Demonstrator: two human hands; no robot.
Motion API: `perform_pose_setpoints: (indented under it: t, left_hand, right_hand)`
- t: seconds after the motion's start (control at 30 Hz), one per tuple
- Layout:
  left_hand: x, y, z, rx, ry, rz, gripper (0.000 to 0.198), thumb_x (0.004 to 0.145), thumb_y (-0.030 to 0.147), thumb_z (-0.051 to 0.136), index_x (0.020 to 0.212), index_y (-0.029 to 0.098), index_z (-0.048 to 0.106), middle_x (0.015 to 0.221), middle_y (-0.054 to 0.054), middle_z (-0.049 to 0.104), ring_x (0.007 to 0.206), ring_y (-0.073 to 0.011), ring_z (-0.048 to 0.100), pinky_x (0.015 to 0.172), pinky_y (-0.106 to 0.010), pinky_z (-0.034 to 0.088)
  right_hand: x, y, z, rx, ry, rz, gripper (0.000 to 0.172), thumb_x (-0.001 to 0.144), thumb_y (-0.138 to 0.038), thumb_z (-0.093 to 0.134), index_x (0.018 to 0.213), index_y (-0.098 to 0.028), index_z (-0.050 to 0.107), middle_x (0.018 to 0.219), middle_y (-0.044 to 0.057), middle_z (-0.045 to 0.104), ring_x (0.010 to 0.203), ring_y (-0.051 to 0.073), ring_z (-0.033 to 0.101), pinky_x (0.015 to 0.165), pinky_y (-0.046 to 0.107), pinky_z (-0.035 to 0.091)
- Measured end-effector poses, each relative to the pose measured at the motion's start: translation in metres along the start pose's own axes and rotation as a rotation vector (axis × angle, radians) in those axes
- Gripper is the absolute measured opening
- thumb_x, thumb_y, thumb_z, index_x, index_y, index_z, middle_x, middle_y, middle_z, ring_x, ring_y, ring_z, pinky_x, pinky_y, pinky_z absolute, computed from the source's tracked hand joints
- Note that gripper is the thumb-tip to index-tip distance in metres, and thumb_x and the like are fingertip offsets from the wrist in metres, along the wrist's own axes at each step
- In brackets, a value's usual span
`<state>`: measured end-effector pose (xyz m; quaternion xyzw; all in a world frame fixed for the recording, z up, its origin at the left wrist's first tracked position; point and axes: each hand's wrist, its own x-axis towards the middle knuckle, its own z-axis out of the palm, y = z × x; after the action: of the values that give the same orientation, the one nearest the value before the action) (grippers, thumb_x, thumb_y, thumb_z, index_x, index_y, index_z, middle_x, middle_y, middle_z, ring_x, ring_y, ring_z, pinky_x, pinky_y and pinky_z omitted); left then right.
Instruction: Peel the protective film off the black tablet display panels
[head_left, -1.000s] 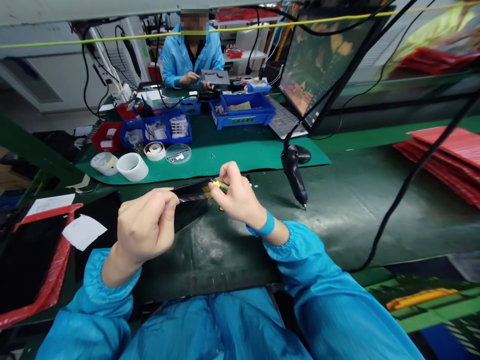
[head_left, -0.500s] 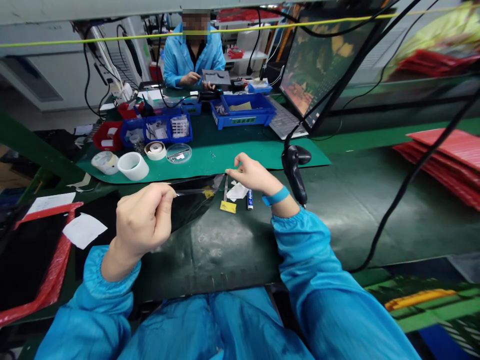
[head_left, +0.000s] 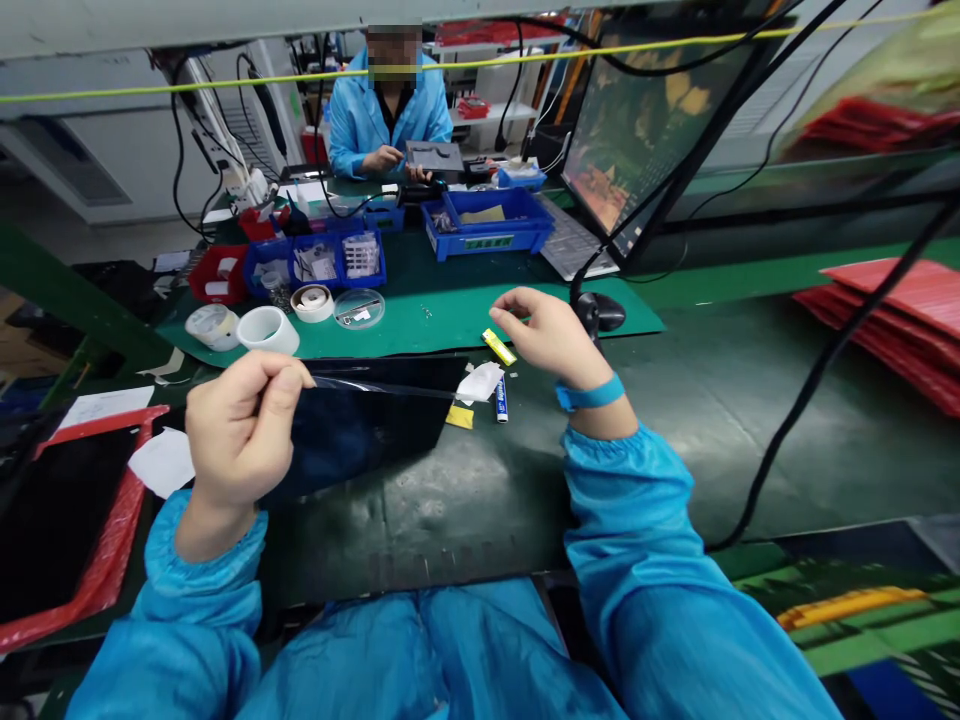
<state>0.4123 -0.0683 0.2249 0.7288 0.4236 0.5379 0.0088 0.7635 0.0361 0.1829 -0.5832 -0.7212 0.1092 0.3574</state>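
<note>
Closed in a pinch, my left hand [head_left: 244, 425] grips the edge of a thin clear film [head_left: 375, 388], which stretches rightward over a dark glossy sheet [head_left: 352, 435]. Further right, my right hand [head_left: 536, 335] has its thumb and fingers curled together near a yellow strip [head_left: 499, 347]; whether the fingers hold the strip is unclear. Below that hand lie crumpled white paper [head_left: 480, 382], a blue-and-white tube [head_left: 502, 400] and a yellow tag [head_left: 460, 417].
Tape rolls [head_left: 268, 330], a round clear dish [head_left: 359, 309] and blue bins [head_left: 487, 222] stand behind. A red-edged dark panel [head_left: 64, 520] lies left. Black cables hang at right. A person [head_left: 390, 120] sits opposite.
My left hand has moved left with the film, and more of the dark sheet shows. My right hand has shifted right and slightly up; a yellow strip now shows beside it.
</note>
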Motion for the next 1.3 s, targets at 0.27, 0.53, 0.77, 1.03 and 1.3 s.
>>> perform_pose_setpoints:
  t: [0.27,0.53,0.77,1.03,1.3]
  left_hand:
    - [0.012,0.007,-0.019,-0.166,0.154,-0.012,0.014,0.09,0.018,0.065,0.077,0.021,0.071,0.07,0.0,0.065,0.066,-0.0159,0.056,0.054,-0.032,0.038]
    - [0.012,0.002,-0.018,-0.213,0.344,0.014,0.017,0.088,0.019,0.065,0.072,0.018,0.068,0.064,0.0,0.062,0.06,-0.013,0.056,0.053,-0.032,0.035]
    - [0.011,0.004,-0.015,-0.231,0.36,0.043,0.018,0.087,0.021,0.065,0.069,0.019,0.066,0.059,0.001,0.058,0.061,-0.0149,0.061,0.055,-0.032,0.047]
    - [0.007,0.011,-0.01,-0.262,0.396,0.054,0.021,0.086,0.024,0.068,0.065,0.019,0.064,0.058,0.0,0.06,0.061,-0.0178,0.066,0.053,-0.031,0.046]
    - [0.002,0.02,-0.004,-0.324,0.37,0.101,0.033,0.089,0.034,0.076,0.064,0.018,0.061,0.056,0.001,0.061,0.064,-0.0221,0.073,0.053,-0.031,0.054]
  right_hand:
    - [-0.051,-0.078,-0.033,0.417,-0.114,-0.351,0.027,0.105,-0.039,0.056,0.102,-0.021,0.077,0.095,0.005,0.08,0.085,0.019,0.073,0.075,0.03,0.055]
    - [-0.064,-0.082,-0.039,0.498,-0.095,-0.49,0.032,0.102,-0.05,0.06,0.113,-0.027,0.079,0.106,0.006,0.083,0.093,0.023,0.079,0.081,0.033,0.062]
    - [-0.067,-0.088,-0.037,0.488,-0.034,-0.473,0.018,0.101,-0.035,0.063,0.107,-0.028,0.079,0.1,0.004,0.083,0.086,0.021,0.079,0.076,0.031,0.064]
    - [-0.067,-0.089,-0.036,0.485,-0.054,-0.475,0.017,0.099,-0.036,0.066,0.105,-0.028,0.08,0.098,0.004,0.083,0.085,0.02,0.079,0.075,0.03,0.064]
    - [-0.069,-0.094,-0.026,0.551,-0.025,-0.483,0.025,0.1,-0.041,0.064,0.096,-0.023,0.081,0.089,0.007,0.082,0.079,0.02,0.077,0.071,0.03,0.062]
